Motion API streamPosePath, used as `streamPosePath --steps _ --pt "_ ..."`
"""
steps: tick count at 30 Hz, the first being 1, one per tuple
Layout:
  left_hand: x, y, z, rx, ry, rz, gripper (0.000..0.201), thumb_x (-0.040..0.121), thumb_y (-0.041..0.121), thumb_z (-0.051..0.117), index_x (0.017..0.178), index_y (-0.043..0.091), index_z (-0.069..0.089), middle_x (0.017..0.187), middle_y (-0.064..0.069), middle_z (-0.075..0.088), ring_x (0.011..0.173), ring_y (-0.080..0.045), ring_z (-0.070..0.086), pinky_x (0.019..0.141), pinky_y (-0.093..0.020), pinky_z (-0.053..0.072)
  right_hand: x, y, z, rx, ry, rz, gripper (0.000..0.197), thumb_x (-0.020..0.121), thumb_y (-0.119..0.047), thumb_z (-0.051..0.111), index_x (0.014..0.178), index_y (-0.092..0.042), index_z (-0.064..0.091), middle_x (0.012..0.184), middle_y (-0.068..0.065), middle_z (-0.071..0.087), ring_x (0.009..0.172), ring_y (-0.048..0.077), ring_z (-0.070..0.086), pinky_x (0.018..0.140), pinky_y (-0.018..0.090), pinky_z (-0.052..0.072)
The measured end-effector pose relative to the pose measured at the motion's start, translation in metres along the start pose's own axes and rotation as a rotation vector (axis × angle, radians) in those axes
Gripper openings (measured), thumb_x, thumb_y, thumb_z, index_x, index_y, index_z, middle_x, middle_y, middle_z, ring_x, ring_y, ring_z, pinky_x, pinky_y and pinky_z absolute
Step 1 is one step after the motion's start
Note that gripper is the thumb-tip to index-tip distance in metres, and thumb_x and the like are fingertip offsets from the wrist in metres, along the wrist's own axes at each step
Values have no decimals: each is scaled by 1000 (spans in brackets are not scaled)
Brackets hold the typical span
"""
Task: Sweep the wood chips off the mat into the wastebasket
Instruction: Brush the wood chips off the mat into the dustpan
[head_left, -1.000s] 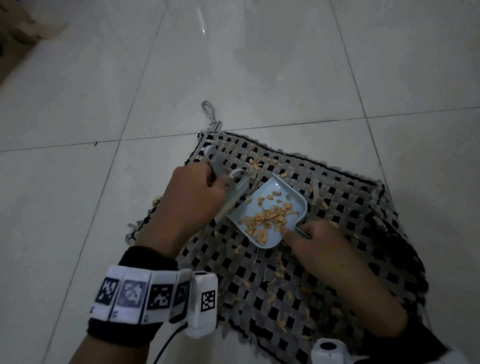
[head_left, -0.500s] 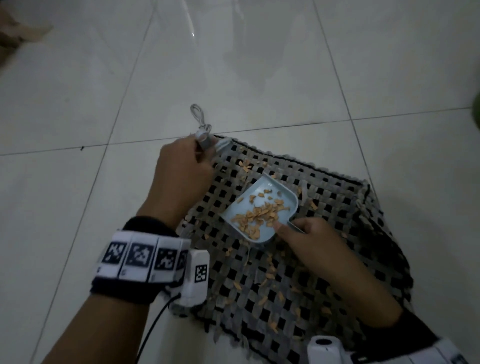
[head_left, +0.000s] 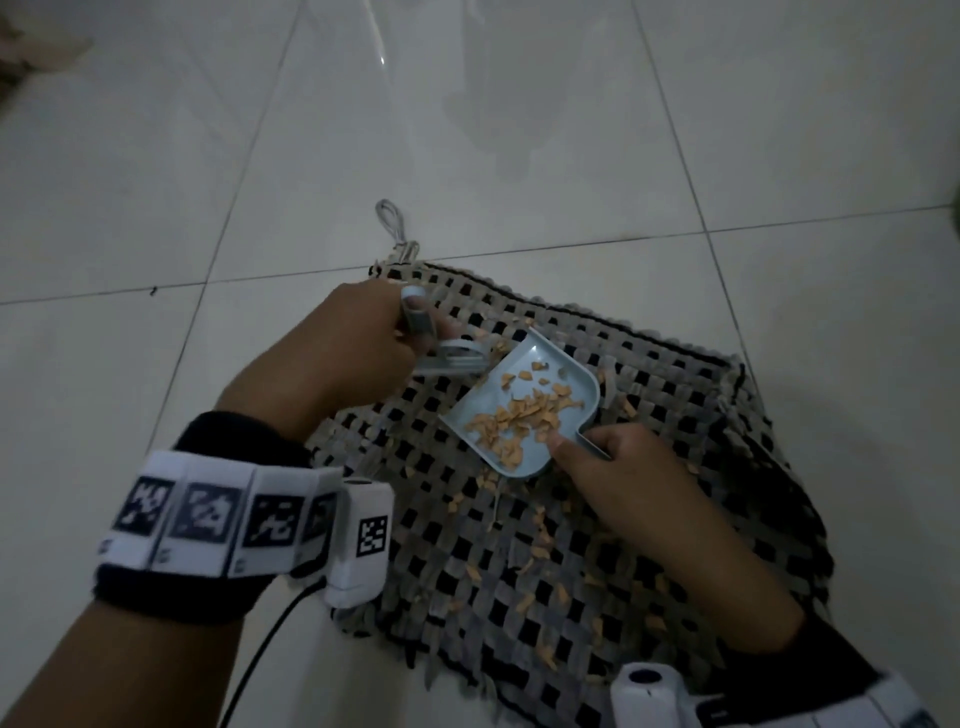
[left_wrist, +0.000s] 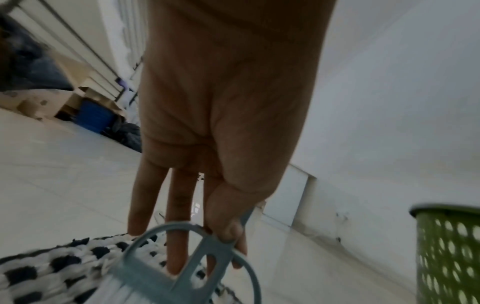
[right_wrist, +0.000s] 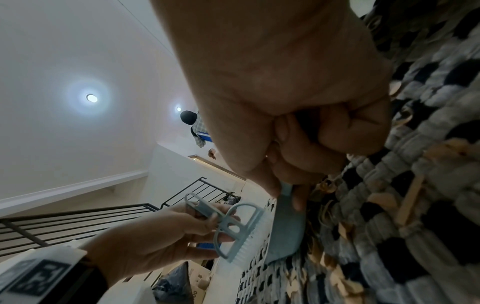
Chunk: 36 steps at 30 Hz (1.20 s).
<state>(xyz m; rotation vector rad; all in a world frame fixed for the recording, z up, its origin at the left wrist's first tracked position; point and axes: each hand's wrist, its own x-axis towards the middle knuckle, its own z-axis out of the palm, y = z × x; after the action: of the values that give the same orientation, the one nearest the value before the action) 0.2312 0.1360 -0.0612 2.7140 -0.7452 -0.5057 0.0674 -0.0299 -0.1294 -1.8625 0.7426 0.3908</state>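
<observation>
Holding the brush (head_left: 447, 358) in the left grip (head_left: 337, 358) and the pan (head_left: 524, 410) of chips (head_left: 519, 421) in the right (head_left: 623, 473) on the mat (head_left: 675, 545); tilting the pan risks spilling chips back before reaching the basket (left_wrist: 449, 253)

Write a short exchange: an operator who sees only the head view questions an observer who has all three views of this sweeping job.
Operator: My head view shows the dustpan holding wood chips on the mat, but I can't make out a wastebasket. Is there one?
Observer: Yes. The left wrist view shows it at that picture's right edge: green, perforated, standing on the floor off the mat.
Operator: The left hand covers much of the brush. Does it have bristles?
Observer: Yes. The right wrist view shows white bristles along its lower edge, close beside the dustpan's lip.
</observation>
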Motion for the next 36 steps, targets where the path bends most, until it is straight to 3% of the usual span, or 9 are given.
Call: streamPosePath --steps 2,7,12,17,20,24,29,31,36 --pt "-1 3 -5 -39 42 -16 35 98 8 53 105 36 73 93 7 65 63 0 51 50 -10 35 -1 -1 -2 -5 -3 11 46 93 -48 56 59 -18 57 29 -12 41 26 3 40 41 19 29" --pt "16 21 20 -115 296 -18 33 94 8 54 115 25 74 112 0 72 100 -17 64 84 -21 43 -3 -1 -2 -18 0 31 43 94 -49 56 61 -20 56 27 -15 42 26 0 40 40 18 28" --pt "-5 27 39 -31 189 -6 35 92 5 52 114 23 72 103 -2 71 86 -18 60 72 -27 44 -7 6 -5 -6 -9 18 45 94 -47 56 61 -17 62 33 -12 46 30 0 44 40 15 30" --pt "-36 31 36 -120 44 -11 20 100 23 55 109 22 72 99 1 71 89 -18 65 80 -37 55 -10 18 -3 14 -34 22 44 93 -49 56 72 -12 69 32 -11 41 28 3 38 43 20 31" --pt "-39 28 32 -234 130 -52 20 102 26 53 108 24 72 98 9 68 88 -12 63 72 -27 51 -11 23 -1 17 -53 25 49 93 -49 56 83 -4 70 40 -9 38 30 4 32 42 18 27" --pt "-39 30 44 -185 184 -16 22 104 25 50 114 19 69 102 0 72 86 -17 64 75 -35 54 -13 27 2 34 -62 52 52 94 -50 56 95 0 71 44 -5 36 33 8 33 45 21 27" --pt "-57 37 58 -200 31 78 22 103 32 51 114 26 69 103 5 72 90 -14 66 73 -32 57 -18 30 2 67 -70 55 50 94 -49 55 90 -2 70 46 -5 41 36 8 36 46 21 30" --pt "-63 39 57 -244 2 85 27 104 33 49 123 30 68 109 7 71 94 -12 66 73 -26 55 -21 33 2 63 -75 37 49 95 -48 54 72 -5 60 44 -7 37 35 8 33 47 23 28" --pt "-67 43 62 -173 135 69 31 105 34 43 112 16 68 91 -8 71 78 -25 66 70 -45 57 -27 34 2 44 -73 25 50 96 -46 54 56 -17 43 36 -8 29 31 10 28 46 23 25"
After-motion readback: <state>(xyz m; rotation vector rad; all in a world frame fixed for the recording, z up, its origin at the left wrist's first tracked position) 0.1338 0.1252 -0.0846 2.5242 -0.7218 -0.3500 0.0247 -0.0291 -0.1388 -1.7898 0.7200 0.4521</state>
